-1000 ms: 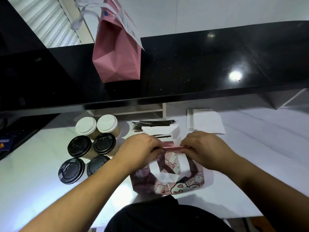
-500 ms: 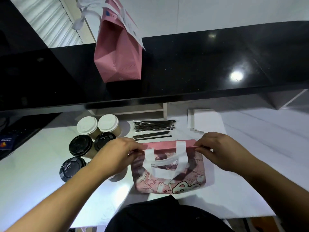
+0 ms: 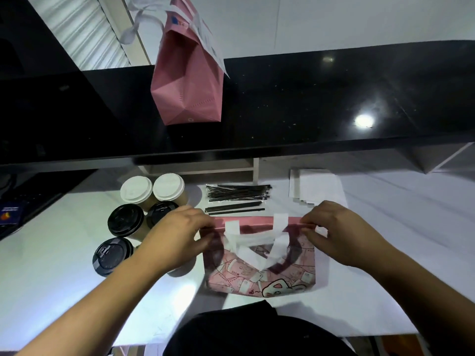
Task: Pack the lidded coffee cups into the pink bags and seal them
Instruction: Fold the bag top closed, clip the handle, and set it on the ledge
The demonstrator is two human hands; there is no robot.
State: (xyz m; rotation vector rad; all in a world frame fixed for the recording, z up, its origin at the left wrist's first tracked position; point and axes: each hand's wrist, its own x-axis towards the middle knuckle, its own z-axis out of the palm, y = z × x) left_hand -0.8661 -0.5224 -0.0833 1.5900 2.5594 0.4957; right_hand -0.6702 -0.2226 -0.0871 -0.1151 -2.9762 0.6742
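A pink printed bag (image 3: 259,276) with white handles stands on the white counter in front of me. My left hand (image 3: 177,240) pinches the left end of its folded top edge. My right hand (image 3: 336,235) pinches the right end. Left of the bag stand several lidded coffee cups: two with white lids (image 3: 151,188) at the back and several with black lids (image 3: 125,220) nearer me. My left wrist hides part of one cup. A second, plain pink bag (image 3: 189,88) with a paper slip stands on the black ledge above.
A bundle of black wrapped straws (image 3: 237,195) lies behind the bag. White napkins (image 3: 316,186) are stacked at the back right. The black glossy ledge (image 3: 308,104) overhangs the back of the counter. A dark keyboard area (image 3: 23,201) sits at far left.
My hands slid apart from the middle of the bag's top to its two ends, and the top edge now lies stretched flat. The handles have come into view.
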